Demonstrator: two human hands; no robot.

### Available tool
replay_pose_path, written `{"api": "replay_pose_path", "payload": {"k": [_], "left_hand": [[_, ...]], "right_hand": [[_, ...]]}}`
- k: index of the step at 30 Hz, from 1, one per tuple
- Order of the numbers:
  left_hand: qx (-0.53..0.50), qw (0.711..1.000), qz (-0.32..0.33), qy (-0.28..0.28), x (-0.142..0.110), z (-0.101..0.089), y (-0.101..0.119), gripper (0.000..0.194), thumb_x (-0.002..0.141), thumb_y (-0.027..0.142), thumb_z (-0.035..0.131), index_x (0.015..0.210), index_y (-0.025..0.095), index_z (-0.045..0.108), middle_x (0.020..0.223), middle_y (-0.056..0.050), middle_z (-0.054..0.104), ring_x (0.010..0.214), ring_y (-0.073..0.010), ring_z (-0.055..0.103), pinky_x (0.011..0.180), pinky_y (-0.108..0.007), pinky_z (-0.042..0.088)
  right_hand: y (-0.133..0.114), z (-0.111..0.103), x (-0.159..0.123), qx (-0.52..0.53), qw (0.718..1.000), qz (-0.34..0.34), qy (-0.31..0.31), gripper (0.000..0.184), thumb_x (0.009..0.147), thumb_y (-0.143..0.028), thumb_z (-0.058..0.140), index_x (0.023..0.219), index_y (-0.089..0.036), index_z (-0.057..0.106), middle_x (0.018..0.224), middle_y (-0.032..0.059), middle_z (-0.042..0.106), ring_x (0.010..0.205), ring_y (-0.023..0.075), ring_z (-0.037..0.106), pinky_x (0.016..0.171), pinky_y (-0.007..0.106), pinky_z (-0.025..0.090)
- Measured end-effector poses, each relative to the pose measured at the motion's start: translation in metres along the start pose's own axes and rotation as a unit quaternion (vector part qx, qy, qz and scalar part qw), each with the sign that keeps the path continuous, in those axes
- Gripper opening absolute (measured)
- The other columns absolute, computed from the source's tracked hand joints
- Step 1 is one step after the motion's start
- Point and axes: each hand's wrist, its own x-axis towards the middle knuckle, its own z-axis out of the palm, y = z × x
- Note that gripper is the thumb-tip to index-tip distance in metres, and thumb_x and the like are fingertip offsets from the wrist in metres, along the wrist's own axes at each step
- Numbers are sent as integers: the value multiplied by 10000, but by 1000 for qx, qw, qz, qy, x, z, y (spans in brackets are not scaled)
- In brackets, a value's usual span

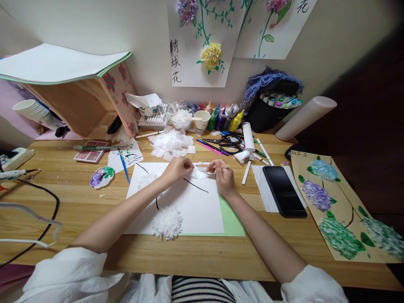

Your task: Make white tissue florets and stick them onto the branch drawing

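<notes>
A white sheet of paper with black painted stem lines lies in front of me. Fluffy white tissue-paper flowers sit on it, one at the near edge and another partly behind my left forearm. My left hand is closed in a pinch at the sheet's far side; what its fingertips hold is too small to tell. My right hand grips a thin wooden stick, pointing left toward the left fingertips. Between both hands, a white tissue patch lies on the sheet.
Behind the sheet is a pile of tissue squares. Scissors, pens, a paper cup and paint bottles stand or lie farther back. A phone and a flower picture are right; a paint palette is left.
</notes>
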Motion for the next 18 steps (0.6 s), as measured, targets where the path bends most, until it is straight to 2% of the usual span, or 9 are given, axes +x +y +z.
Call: {"api": "replay_pose_path", "payload": {"k": [7,14,18], "left_hand": [[-32,999,4,8,1,-1,-3,111,675,151,573,759,158,645,765,-29,691,695,-141,621,641,-235,478],[-70,995,66,-26,-3,-11,-6,90,691,199,595,759,166,644,778,-22,683,711,-132,607,684,-241,484],[-64,997,46,-8,3,-4,-12,90,680,189,592,752,167,641,769,-22,683,711,-141,614,678,-250,485]], "right_hand": [[-4,-6,-5,9,997,-57,48,343,940,-335,310,747,-195,556,661,8,576,590,120,569,552,253,485],[-9,-8,-8,21,994,-72,81,365,938,-332,308,729,-186,569,646,5,573,568,115,566,529,253,481],[-7,-8,-8,24,995,-75,64,360,938,-329,307,729,-191,566,636,4,574,567,120,560,526,255,474]]}}
